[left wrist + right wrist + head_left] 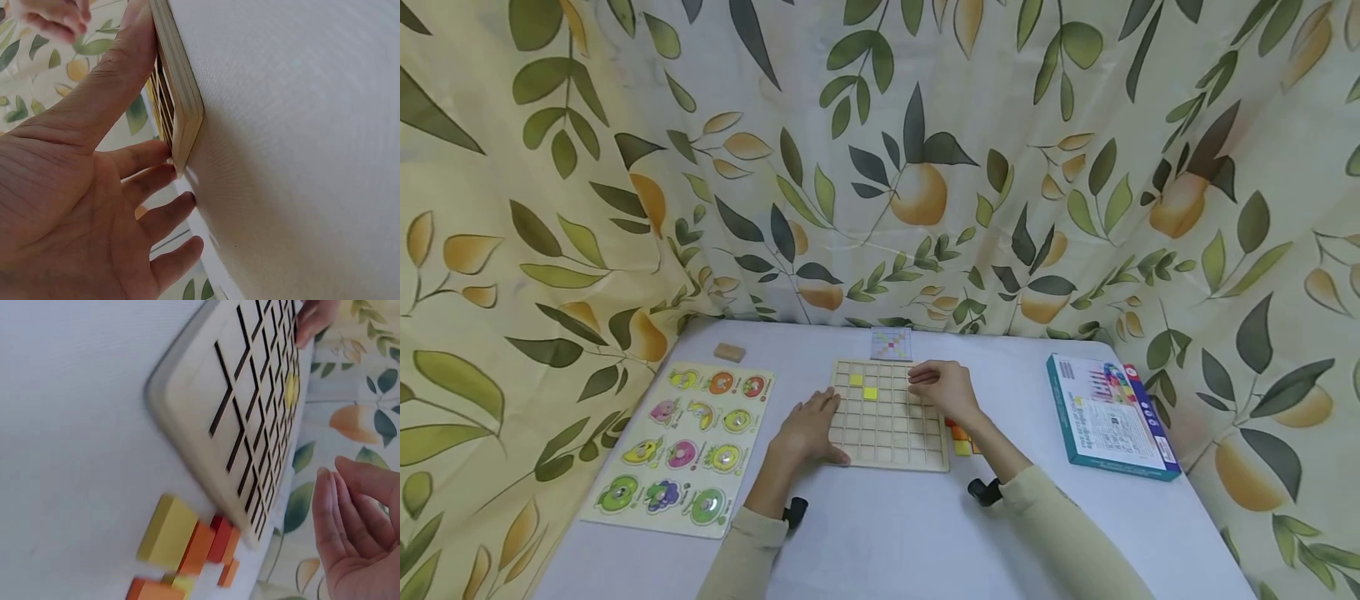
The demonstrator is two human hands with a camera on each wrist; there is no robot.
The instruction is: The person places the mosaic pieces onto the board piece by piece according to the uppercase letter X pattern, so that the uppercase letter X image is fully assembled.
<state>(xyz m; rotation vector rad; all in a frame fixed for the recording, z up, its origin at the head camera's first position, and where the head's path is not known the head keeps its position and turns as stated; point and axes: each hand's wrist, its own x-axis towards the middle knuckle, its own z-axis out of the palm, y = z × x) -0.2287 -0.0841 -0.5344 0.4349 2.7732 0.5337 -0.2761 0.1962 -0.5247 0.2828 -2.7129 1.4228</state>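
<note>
A wooden grid board (pixel 891 429) lies on the table with two yellow square tiles (pixel 870 393) set diagonally in its upper left cells. My left hand (pixel 808 429) steadies the board's near left corner. In the left wrist view its thumb (pixel 119 75) lies straight along one edge, while the spread fingers (pixel 156 215) reach the other side. Above the board's far right part hovers my right hand (pixel 943 390). Its thumb and fingertips come close together in the right wrist view, and no tile shows between them.
Loose yellow, orange and red tiles (pixel 165 531) lie beside the board's right edge. Behind the board is a small pattern card (pixel 891 343). A fruit puzzle board (pixel 681 450) and a wooden block (pixel 729 352) are on the left, a teal-edged box (pixel 1112 417) on the right.
</note>
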